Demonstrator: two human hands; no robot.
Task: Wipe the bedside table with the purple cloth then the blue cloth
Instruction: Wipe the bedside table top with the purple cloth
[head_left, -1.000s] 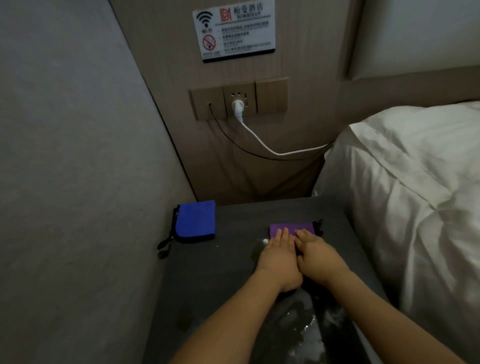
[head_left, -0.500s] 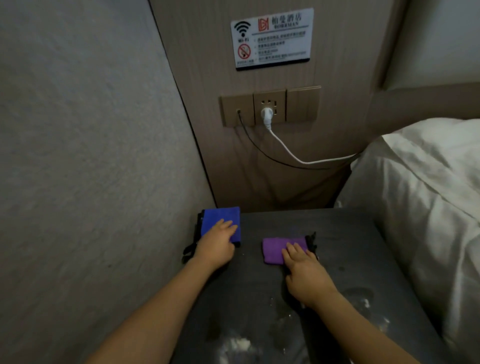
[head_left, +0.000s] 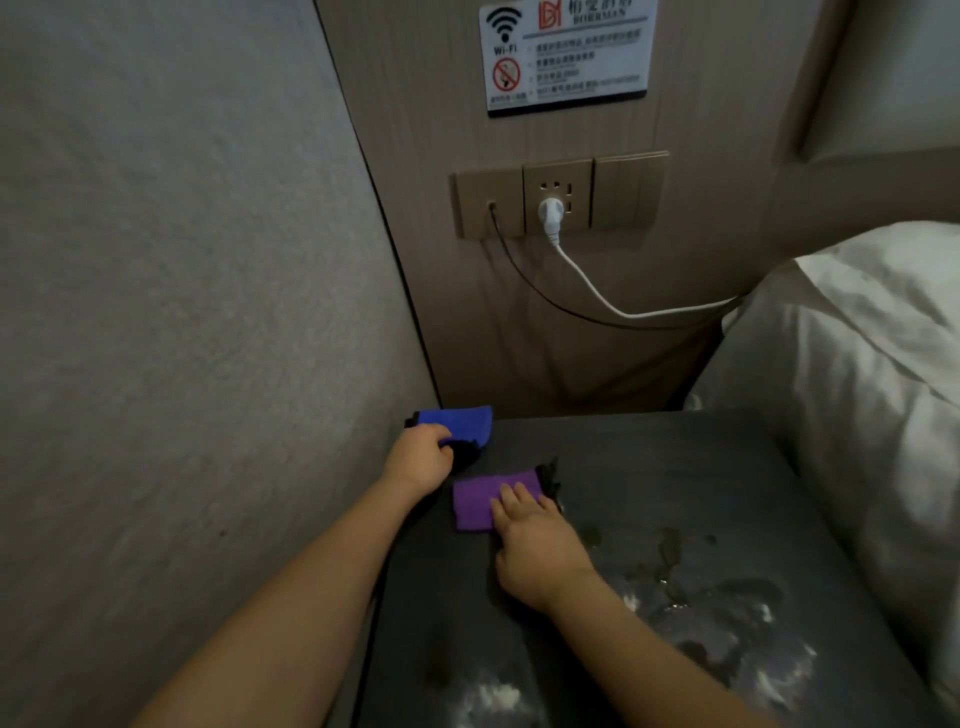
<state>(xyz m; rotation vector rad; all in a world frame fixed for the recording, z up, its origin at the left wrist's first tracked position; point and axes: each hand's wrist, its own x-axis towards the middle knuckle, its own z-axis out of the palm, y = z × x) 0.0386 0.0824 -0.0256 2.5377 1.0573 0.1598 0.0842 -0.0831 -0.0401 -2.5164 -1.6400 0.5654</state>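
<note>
**On the dark tabletop, 2 cloths and 2 hands**

At the back left corner of the bedside table, we close our left hand around the near edge of the blue cloth, fingers curled over it where it lies against the wall. We judge this grip as readying the cloth for its turn, since it comes second in the task.

Our right hand lies flat, fingers spread and pressing down on the right part of the purple cloth, which sits just in front of the blue one, near the table's middle. Pressing with an open palm suits wiping better than pinching would.

Closer to us, pale smears and wet patches mark the surface, so we think wiping is not finished there. Beside the table on the right, white bedding crowds the edge, which leaves little room for wide strokes.
</note>
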